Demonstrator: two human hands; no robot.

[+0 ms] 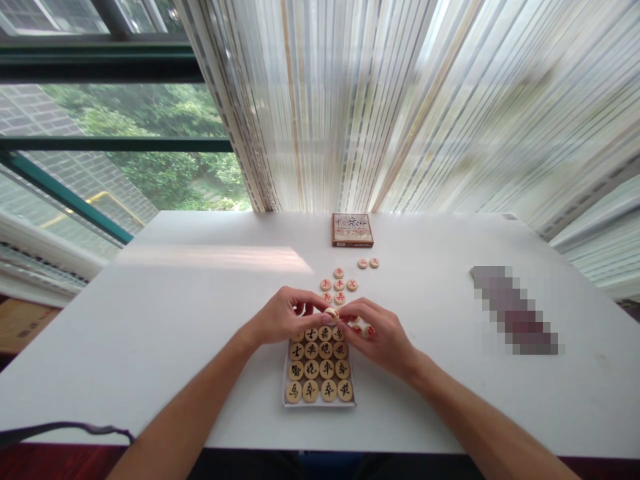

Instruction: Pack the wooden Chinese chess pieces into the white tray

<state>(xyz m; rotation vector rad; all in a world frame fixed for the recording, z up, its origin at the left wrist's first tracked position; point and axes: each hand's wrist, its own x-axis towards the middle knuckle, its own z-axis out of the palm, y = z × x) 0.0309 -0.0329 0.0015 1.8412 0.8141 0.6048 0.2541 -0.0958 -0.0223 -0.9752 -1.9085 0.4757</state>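
Note:
Between the fingertips of my left hand [295, 313] and my right hand [377, 333] is a round wooden Chinese chess piece [332, 313], tilted and gripped from both sides. Both hands are closed in a pinch on it. Just below lies a shallow white box tray [320, 405] with rows of black-marked pieces [311, 370], its far end partly covered by my fingers. Beyond the hands, several red-marked pieces [339, 285] lie loose on the table. More red pieces [369, 331] show beside my right hand, partly hidden by it.
The Chinese chess box lid [353, 231] sits near the table's far edge, with two red pieces [369, 263] in front of it. A blurred-out object [515, 310] lies at the right on the white table [165, 320]. Curtains [340, 107] hang behind; a dark strap [65, 430] lies at lower left.

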